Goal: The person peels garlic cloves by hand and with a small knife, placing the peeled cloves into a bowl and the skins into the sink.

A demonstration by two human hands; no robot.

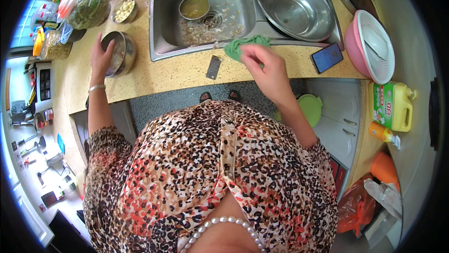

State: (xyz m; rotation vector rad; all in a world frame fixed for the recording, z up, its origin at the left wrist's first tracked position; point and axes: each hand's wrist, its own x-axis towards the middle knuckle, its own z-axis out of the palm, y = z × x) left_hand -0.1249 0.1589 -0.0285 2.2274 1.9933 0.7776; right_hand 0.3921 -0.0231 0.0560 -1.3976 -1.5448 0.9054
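My left hand (100, 56) is at the left rim of a stainless steel bowl (130, 54), thumb over its opening and fingers along the outside. Pale pieces show inside that bowl, partly hidden by the hand. Slightly blurred, my right hand (268, 65) hovers with curled fingers over a crumpled green cloth (233, 48) at the sink's front edge. Whether those fingers pinch anything is unclear. A smaller metal bowl of peeled garlic cloves (124, 10) stands behind the left one. In the steel sink (242, 10), papery peels lie around a metal bowl of yellowish liquid (194, 7).
A dark flat strip (213, 67) and a smartphone (327, 58) lie on the speckled counter (168, 77). A large steel basin (296, 7) covers the right sink. Pink and white plastic basins (368, 46) lean by the wall. Jars, including one with greens (89, 7), crowd the left.
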